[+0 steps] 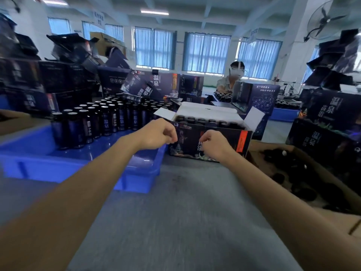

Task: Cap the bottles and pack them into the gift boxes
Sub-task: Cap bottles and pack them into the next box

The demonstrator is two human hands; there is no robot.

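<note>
An open dark gift box stands on the grey table with its white flaps up and several capped dark bottles inside. My left hand hovers by the box's near left corner with its fingers curled, and I see nothing in it. My right hand is in front of the box's printed face, fingers curled too, holding nothing that I can make out. Several uncapped dark bottles stand in a blue tray to the left. Black caps fill a cardboard carton at the right.
Stacks of dark gift boxes rise behind the tray and at the far right. Another person works at the far side of the table beside more bottles. Bare grey table surface lies in front of me.
</note>
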